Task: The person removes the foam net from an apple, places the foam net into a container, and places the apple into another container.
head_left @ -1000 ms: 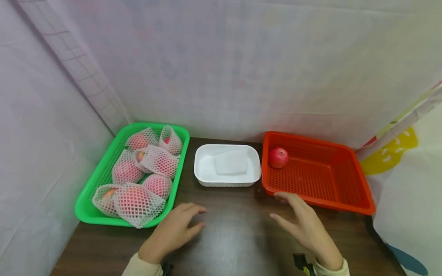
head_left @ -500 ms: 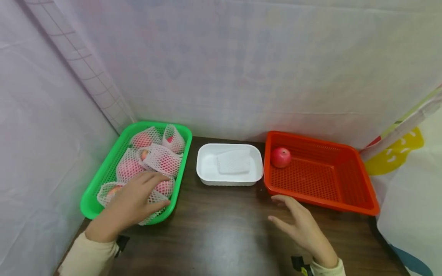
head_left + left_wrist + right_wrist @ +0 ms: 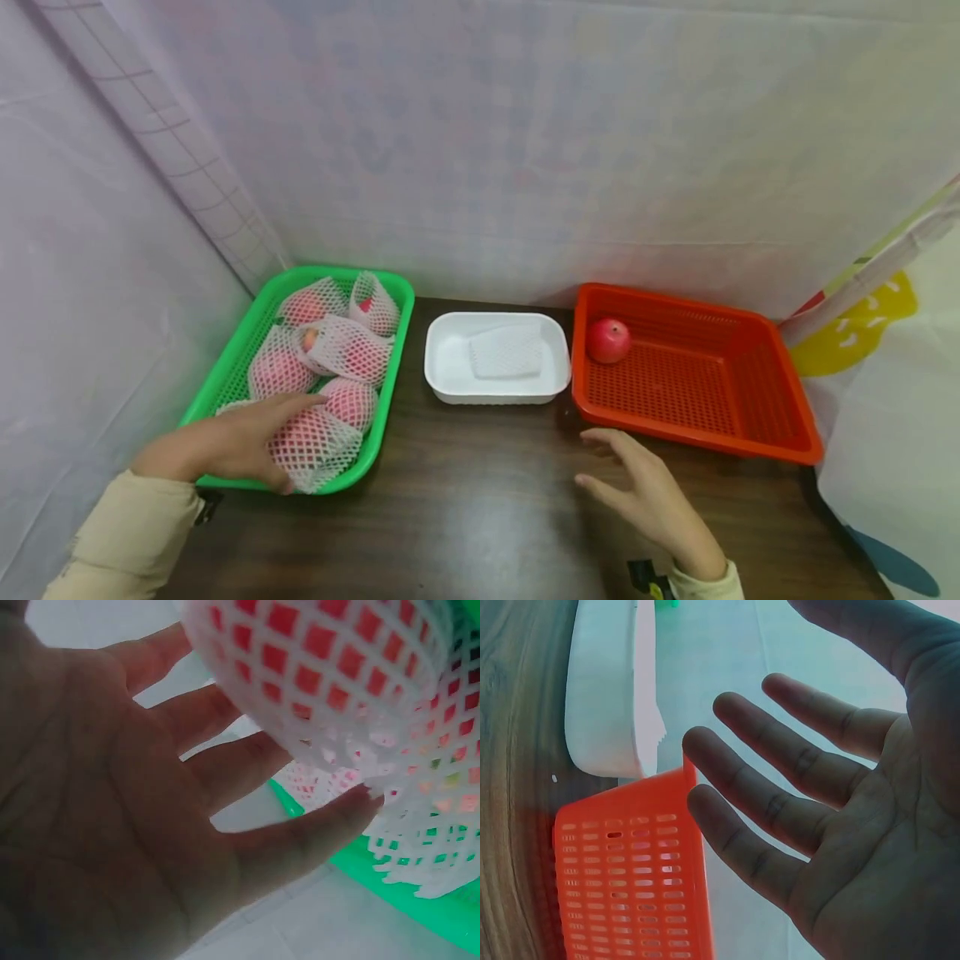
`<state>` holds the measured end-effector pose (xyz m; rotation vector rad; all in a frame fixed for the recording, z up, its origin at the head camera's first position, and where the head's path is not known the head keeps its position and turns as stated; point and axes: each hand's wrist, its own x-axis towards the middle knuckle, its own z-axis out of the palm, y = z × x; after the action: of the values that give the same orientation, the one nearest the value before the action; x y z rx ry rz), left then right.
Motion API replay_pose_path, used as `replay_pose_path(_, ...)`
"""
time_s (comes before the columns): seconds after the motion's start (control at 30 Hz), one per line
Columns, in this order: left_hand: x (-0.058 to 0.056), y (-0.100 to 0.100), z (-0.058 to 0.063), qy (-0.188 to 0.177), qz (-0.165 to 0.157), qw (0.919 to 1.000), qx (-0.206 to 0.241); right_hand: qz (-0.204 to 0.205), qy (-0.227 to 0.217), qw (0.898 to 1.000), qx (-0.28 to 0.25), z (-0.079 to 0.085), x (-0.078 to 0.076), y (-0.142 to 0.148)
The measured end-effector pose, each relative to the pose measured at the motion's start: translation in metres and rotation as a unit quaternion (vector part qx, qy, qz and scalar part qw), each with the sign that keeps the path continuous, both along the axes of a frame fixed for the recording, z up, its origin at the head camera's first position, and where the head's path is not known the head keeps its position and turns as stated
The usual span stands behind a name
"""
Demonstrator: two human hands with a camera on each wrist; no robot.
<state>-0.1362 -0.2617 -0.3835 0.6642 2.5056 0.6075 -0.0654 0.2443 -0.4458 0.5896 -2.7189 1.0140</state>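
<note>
At the near left of the green basket (image 3: 225,360), my left hand (image 3: 232,442) lies over an apple in white foam netting (image 3: 318,452). In the left wrist view the fingers of this hand (image 3: 127,795) are spread and nearly straight, their tips at the netted apple (image 3: 322,667), some hidden behind it. Other netted apples (image 3: 281,367) fill the basket around it. My right hand (image 3: 652,496) hovers before the red basket (image 3: 697,440), holding nothing. Its relaxed, parted fingers (image 3: 757,791) show in the right wrist view.
Between the baskets stands a white plastic tray (image 3: 495,397) with a flat foam net (image 3: 506,352) inside. A bare red apple (image 3: 608,341) sits in the red basket's left corner. White cloth (image 3: 480,150) hangs behind the dark wooden table (image 3: 480,500).
My left hand has moved left from the table's middle, over the green basket, then down to the near netted apple. The right hand has barely moved.
</note>
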Motion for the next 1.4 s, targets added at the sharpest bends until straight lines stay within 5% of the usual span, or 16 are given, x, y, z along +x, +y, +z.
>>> replay_pose_path(0.23,-0.003,-0.005,-0.012,0.033,-0.001,0.999,-0.029,0.01,-0.001,1.0,-0.012,-0.002,0.001,-0.001)
replay_pose_path(0.43,-0.001,-0.005,-0.02,0.133,0.006,0.9896,-0.054,0.009,-0.002,1.0,-0.013,-0.005,0.003,0.0)
replay_pose_path(0.63,0.009,0.008,-0.002,0.204,0.028,0.9765,-0.062,0.004,0.002,1.0,-0.009,-0.003,0.005,0.001)
replay_pose_path(0.8,0.024,0.029,0.018,0.271,0.013,0.9625,-0.006,-0.001,-0.012,1.0,-0.015,-0.001,0.008,0.003)
replay_pose_path(0.9,0.033,0.051,0.018,0.299,0.005,0.954,0.029,0.003,-0.011,1.0,-0.021,-0.002,0.009,0.003)
replay_pose_path(1.0,0.041,0.079,0.003,0.294,0.003,0.9541,0.056,0.015,0.006,0.999,-0.027,-0.003,0.009,0.003)
replay_pose_path(1.2,0.051,0.124,-0.034,0.22,0.004,0.9713,0.09,0.041,0.034,0.998,-0.038,-0.002,0.011,0.0)
replay_pose_path(1.4,0.05,0.142,-0.044,0.211,0.016,0.9732,0.089,0.057,0.058,0.995,-0.065,0.001,0.012,-0.007)
